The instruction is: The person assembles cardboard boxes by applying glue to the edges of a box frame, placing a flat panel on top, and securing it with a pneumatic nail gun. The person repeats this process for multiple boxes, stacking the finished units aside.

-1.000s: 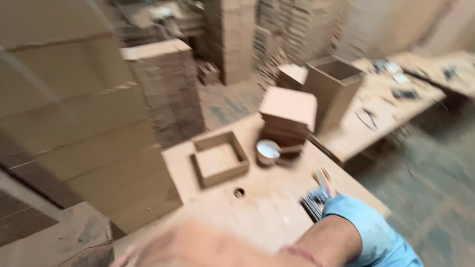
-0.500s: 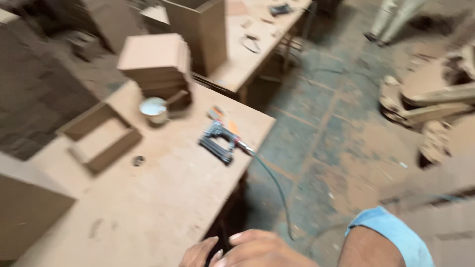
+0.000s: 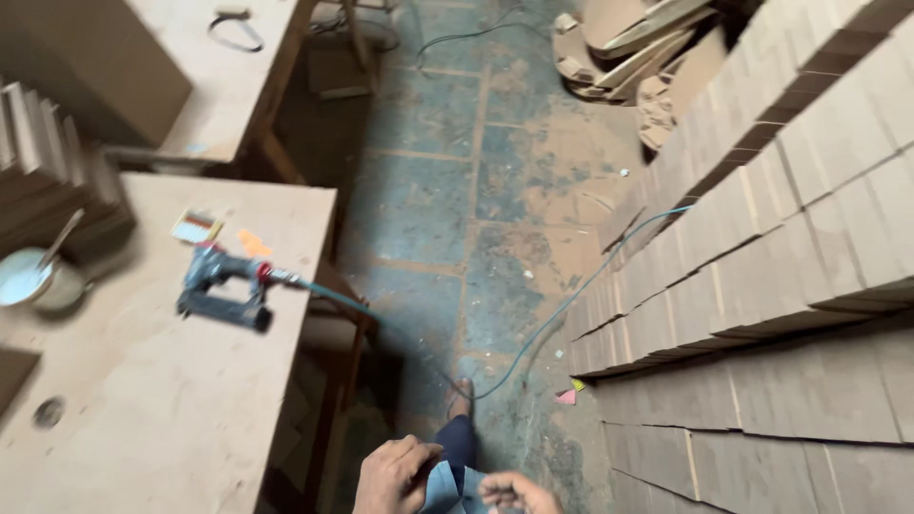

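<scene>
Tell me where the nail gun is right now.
In the head view, the nail gun lies on the left, on the wooden workbench near its right edge, its blue hose trailing across the floor.

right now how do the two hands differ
The left hand shows more, its back up and fingers curled down toward the lap; the right hand sits lower, cut off by the picture's edge. The left lies nearer the workbench, the right nearer the stacked boards. Both are bare and hold nothing.
</scene>
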The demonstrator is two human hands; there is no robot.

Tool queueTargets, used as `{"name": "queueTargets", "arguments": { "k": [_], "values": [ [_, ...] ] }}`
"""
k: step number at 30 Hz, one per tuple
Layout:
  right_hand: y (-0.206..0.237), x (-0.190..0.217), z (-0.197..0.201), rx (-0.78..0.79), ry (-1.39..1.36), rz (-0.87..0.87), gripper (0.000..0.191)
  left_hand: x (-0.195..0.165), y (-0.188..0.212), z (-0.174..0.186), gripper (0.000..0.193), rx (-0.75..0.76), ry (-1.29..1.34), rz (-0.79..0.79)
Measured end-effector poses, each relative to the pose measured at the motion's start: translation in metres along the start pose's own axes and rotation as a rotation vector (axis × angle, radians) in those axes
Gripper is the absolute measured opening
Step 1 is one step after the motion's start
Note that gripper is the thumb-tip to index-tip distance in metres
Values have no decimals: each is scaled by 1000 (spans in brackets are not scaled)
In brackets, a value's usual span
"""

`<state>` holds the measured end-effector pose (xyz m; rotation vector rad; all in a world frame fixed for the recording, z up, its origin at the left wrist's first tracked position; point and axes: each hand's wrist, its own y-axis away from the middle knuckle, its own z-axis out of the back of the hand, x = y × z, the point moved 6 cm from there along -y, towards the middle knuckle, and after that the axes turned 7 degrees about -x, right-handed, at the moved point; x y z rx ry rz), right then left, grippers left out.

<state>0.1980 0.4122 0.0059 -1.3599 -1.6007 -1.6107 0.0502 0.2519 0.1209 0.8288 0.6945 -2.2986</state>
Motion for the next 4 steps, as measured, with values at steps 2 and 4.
{"name": "queueTargets", "arguments": {
  "k": [2,4],
  "values": [
    [-13,-24,32,-44,-126,18,39,-2,-32,-27,30,55,2,-79],
    [-20,-11,61,-70,-176,76,40,5,-61,-55,31,94,25,-174]
  ]
}}
